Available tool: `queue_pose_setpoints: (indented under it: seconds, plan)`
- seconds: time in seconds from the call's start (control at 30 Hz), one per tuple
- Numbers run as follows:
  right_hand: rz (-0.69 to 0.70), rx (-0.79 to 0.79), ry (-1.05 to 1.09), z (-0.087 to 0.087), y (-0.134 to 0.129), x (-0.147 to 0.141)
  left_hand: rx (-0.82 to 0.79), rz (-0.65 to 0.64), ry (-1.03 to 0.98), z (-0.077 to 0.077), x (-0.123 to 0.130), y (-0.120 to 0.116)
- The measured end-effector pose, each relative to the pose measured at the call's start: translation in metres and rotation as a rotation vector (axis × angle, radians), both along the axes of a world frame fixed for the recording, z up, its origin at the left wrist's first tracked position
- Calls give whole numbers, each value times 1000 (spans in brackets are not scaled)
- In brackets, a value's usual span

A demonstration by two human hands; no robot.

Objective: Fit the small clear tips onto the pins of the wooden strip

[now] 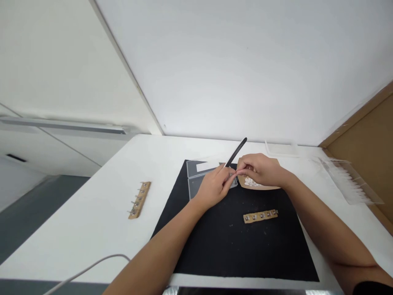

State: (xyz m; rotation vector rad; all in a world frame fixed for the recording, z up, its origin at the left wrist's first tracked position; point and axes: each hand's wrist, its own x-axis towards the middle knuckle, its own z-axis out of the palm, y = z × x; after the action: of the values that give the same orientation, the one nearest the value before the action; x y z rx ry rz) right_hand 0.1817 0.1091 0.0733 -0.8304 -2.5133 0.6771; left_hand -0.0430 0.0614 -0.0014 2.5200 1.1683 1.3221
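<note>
My left hand [216,184] is closed around a slim tool with a black handle [237,150], which points up and away; its other end is hidden by my fingers. My right hand [259,168] is pinched, its fingertips meeting those of my left hand. Whatever lies between them is too small to make out. Beneath and beside my left hand is a clear plastic case [193,184] with its lid open. Partly under my right hand sits a tan tray [244,183] holding small white pieces [251,182].
On the black mat [227,250] lies a cardboard-brown strip with several metal pieces [260,216]; tiny bits are scattered nearby. A similar strip [140,200] rests on the white table at left. Clear plastic packs [346,180] and a brown board [365,143] are at right, a cable [92,266] front left.
</note>
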Motion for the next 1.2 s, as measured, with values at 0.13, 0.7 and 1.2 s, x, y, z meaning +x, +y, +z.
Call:
queue_pose_setpoints:
  seconds: [0.13,0.7,1.2]
  plan:
    - [-22,132,-35,-1,-12,8,-41,-17,17,0,4,-4]
    - [-577,609,436,-58,-56,61,-543,-93,-95,9,38,-27]
    - [-624,645,162,-63,-53,55,-684,-92,-275,5,50,-33]
